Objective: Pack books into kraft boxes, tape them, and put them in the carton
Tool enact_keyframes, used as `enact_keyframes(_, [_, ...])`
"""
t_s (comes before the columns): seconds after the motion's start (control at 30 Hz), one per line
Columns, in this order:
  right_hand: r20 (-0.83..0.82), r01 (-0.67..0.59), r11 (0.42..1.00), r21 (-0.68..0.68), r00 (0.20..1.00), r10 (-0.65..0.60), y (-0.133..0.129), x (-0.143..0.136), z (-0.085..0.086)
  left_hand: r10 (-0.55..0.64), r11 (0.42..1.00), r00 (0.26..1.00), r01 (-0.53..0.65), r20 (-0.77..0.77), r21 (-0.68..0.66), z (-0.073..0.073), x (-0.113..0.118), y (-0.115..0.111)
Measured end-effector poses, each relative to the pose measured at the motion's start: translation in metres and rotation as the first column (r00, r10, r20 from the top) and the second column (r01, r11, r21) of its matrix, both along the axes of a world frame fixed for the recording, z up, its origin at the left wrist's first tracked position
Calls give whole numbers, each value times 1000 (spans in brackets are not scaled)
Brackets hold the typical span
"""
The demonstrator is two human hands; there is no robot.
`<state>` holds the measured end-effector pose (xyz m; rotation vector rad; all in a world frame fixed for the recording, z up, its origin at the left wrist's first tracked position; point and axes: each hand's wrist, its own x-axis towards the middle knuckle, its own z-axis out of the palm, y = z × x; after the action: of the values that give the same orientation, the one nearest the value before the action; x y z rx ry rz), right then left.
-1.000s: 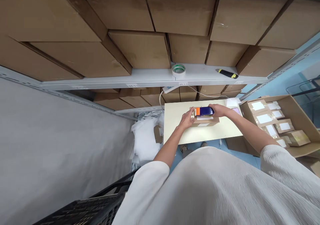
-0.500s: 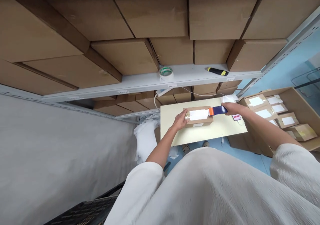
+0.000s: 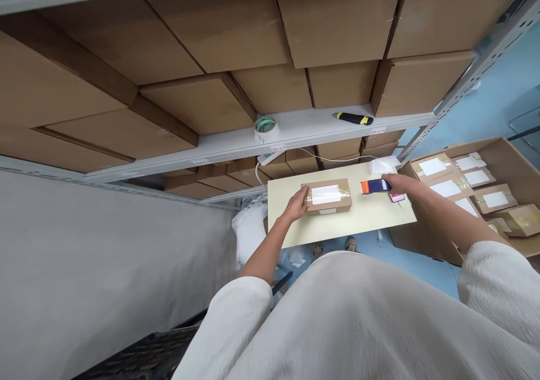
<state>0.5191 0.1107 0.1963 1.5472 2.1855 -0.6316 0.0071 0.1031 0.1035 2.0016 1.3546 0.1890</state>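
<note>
A small cardboard box (image 3: 327,207) with a white label (image 3: 325,194) and clear yellowish tape lies on the pale tabletop (image 3: 316,231). My left hand (image 3: 296,203) grips the box at its left end, fingers over the top edge and side. My right hand (image 3: 395,184) is wrapped around a dark blue and orange tape dispenser (image 3: 377,186). The dispenser's orange end points left, a short gap away from the box. Close under my right hand, a phone (image 3: 397,198) with its screen lit lies on the table.
A large carton (image 3: 426,239) of labelled boxes stands right of the table. A shelf (image 3: 304,122) ahead bears big cartons, a tape roll (image 3: 266,127) and a black-yellow utility knife (image 3: 354,118). White packing material (image 3: 248,228) lies at the table's left; a white cable crosses behind.
My right hand has pulled the tape dispenser off the box's right end, moving it right. Tape now shows at that end. My left hand stays on the box; the view has shifted slightly.
</note>
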Motion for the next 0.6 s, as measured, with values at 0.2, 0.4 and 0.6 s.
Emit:
enact_keyframes(0.2, [127, -17, 999, -35, 992, 22, 4, -37, -6, 39, 998, 999, -38, 35, -49, 4, 4, -1])
enact_keyframes(0.4, [215, -34, 997, -66, 976, 47, 14, -84, 2, 43, 997, 998, -40, 46, -66, 6, 6, 0])
enact_keyframes(0.6, [280, -42, 998, -37, 959, 51, 24, -117, 8, 42, 996, 997, -36, 62, -80, 6, 7, 0])
